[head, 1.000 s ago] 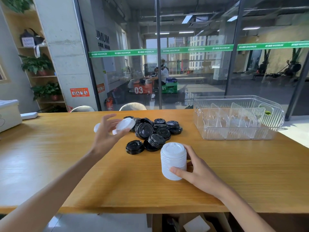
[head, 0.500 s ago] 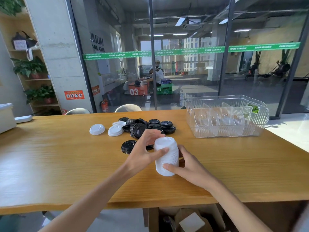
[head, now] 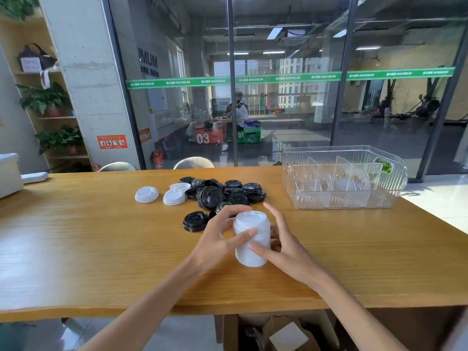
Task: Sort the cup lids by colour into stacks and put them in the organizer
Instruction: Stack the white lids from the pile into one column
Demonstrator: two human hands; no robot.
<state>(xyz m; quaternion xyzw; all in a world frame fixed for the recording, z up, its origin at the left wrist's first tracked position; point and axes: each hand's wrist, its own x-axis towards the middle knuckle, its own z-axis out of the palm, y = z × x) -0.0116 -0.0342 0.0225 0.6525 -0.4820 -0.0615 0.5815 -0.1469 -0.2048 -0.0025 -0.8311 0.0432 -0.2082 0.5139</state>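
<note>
A tall stack of white lids [head: 251, 239] stands on the wooden table [head: 101, 244] in front of me. My left hand [head: 219, 235] grips its left side, thumb across the front and fingers over the top rim. My right hand [head: 281, 245] holds its right side, thumb on the lower front. Behind the stack lies a heap of black lids [head: 222, 192], with one short black stack [head: 195, 221] apart at the near left. Three loose white lids [head: 162, 195] lie left of the heap. The clear plastic organizer [head: 342, 177] with dividers stands at the far right; I see no lids in it.
A white box [head: 8, 173] sits at the table's far left edge. Two chair backs [head: 193, 162] rise behind the far edge, with a glass wall beyond. Cardboard boxes [head: 283, 333] lie under the table.
My left hand brought a white lid from beside the heap onto the white stack and now grips the stack. My right hand stayed on the stack.
</note>
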